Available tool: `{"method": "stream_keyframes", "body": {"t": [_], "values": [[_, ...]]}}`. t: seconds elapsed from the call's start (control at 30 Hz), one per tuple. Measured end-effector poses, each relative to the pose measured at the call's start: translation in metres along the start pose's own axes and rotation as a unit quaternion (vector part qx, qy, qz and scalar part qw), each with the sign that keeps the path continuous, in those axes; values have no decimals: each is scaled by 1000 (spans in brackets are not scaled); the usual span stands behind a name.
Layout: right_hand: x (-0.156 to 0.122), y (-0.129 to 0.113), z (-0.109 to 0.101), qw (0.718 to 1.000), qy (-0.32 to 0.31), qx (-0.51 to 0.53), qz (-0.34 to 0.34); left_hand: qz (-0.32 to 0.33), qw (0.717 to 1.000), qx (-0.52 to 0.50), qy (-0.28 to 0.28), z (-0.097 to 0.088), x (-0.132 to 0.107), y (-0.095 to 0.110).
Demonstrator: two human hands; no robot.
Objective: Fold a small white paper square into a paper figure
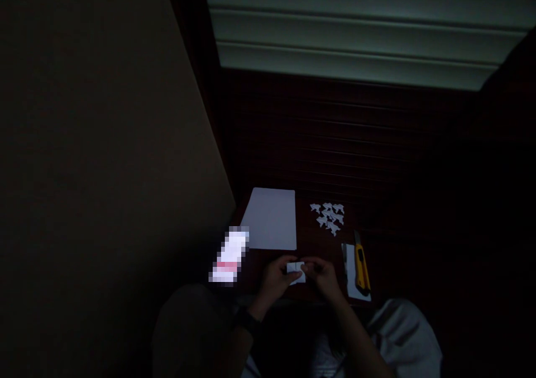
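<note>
A small folded piece of white paper (296,268) is held between both hands near the front edge of a dark table. My left hand (277,277) pinches its left side, the thumb lying across its lower part. My right hand (321,274) grips the right edge with thumb and fingertips. Fine creases in the paper are hard to make out in the dim light. Beyond my right hand lies a cluster of several small folded white paper pieces (329,215). Beyond my left hand is a white sheet of paper (272,219).
A yellow utility knife (362,269) rests on a narrow white paper strip (353,283) at the table's right side. On the left glows a pixelated bright screen (229,258). A wall (113,132) rises close on the left, and a slatted panel (352,43) stands behind.
</note>
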State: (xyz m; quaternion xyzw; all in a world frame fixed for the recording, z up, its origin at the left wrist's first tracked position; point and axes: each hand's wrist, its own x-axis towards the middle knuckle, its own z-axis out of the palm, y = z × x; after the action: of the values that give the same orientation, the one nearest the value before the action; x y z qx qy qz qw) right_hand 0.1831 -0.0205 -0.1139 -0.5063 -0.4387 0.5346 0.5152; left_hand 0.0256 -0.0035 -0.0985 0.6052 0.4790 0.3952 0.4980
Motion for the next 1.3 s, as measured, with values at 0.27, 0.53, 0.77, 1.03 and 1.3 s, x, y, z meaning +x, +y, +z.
{"method": "stream_keyframes", "body": {"t": [0.27,0.53,0.77,1.03,1.3], "values": [[-2,-7,-2,1000,-20,22,6,-38,997,-65,0,2,4,-3],[-4,-13,1,996,-28,-71,-42,-28,999,-6,-21,-4,2,3],[-4,-19,-2,993,-58,-78,-68,-44,999,9,-5,-5,2,2],[-1,-8,-2,999,-18,-48,-17,-43,995,-85,-10,-5,2,2],[0,-7,-5,998,-1,-60,-28,-50,993,-100,-31,-6,3,1]]}}
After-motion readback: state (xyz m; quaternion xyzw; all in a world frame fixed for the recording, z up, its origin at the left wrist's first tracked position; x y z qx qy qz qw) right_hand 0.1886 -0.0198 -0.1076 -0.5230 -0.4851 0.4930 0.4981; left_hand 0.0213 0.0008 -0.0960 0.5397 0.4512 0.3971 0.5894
